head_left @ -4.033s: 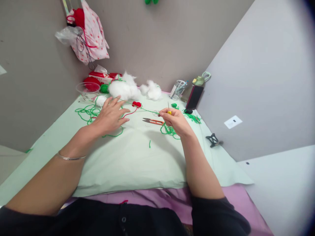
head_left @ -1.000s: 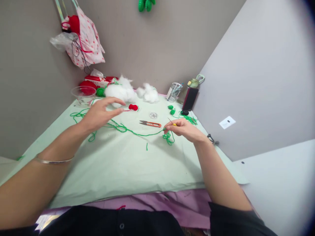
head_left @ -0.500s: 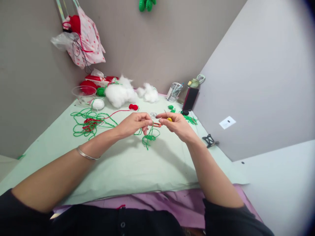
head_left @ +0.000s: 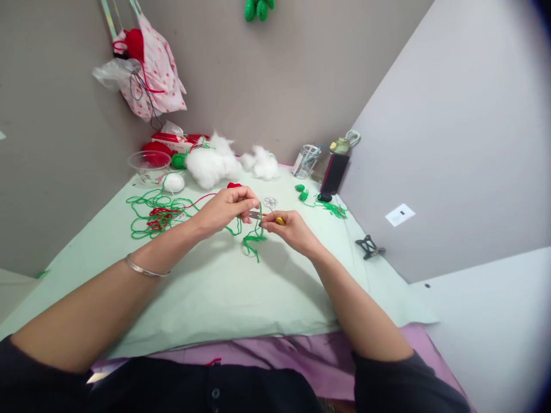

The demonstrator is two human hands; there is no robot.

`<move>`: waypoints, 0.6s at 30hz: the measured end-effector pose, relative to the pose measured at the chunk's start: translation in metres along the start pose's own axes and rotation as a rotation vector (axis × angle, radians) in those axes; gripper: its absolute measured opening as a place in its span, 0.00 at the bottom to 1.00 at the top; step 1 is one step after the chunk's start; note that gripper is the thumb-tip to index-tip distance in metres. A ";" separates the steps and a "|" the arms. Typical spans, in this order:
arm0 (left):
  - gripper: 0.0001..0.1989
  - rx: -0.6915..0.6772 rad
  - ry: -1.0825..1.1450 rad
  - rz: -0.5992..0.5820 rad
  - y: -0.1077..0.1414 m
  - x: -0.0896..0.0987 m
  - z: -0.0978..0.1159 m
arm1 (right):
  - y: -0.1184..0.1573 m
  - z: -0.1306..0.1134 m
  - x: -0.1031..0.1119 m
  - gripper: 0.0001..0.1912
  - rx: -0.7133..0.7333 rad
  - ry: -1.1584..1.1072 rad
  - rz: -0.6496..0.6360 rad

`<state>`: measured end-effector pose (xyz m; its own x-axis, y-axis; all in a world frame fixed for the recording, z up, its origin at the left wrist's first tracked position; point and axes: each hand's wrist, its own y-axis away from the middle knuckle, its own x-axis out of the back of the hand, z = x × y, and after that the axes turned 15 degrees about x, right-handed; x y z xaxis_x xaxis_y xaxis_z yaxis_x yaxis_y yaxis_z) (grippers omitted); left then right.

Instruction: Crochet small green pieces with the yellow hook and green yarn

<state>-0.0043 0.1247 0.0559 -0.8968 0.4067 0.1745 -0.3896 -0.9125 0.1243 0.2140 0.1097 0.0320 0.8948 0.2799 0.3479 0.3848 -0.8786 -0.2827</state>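
My left hand (head_left: pixel 230 211) is closed, thumb and finger pinching a green yarn strand (head_left: pixel 260 209) that hangs down between my hands. Below it, a small bundle of green yarn (head_left: pixel 253 240) dangles over the table. My right hand (head_left: pixel 289 228) is closed around small orange-handled thread snips, whose metal blades (head_left: pixel 255 215) point left and lie against the strand. A yellow-handled tool (head_left: pixel 280 221), apparently a crochet hook, is tucked in the same hand. The blade tips sit close to my left fingers; whether they cut the strand cannot be made out.
Tangled green and red yarn (head_left: pixel 157 215) lies left on the table, by a white ball (head_left: pixel 174 183). White stuffing (head_left: pixel 213 163) is piled behind. A clear cup (head_left: pixel 306 162), phone (head_left: pixel 334 174), green crocheted pieces (head_left: pixel 303 195) and black stand (head_left: pixel 369 247) are on the right.
My right hand has moved left to my left hand and now grips the snips' orange handle. My left hand has shifted slightly left and up, the green strand now stretched upright beside it.
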 end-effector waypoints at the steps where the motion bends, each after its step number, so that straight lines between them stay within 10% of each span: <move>1: 0.10 0.001 -0.005 0.027 0.000 0.003 -0.001 | 0.000 -0.001 0.002 0.12 -0.005 -0.016 0.018; 13: 0.13 -0.018 -0.215 0.005 0.004 0.015 -0.005 | 0.007 -0.024 0.033 0.14 -0.072 -0.308 0.097; 18: 0.15 0.055 -0.259 0.002 0.017 0.042 -0.011 | 0.014 -0.013 0.081 0.17 -0.013 -0.189 0.301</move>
<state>-0.0515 0.1257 0.0546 -0.8113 0.4090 0.4178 -0.3699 -0.9124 0.1751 0.2894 0.1150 0.0677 0.9942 0.0730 0.0791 0.0955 -0.9372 -0.3356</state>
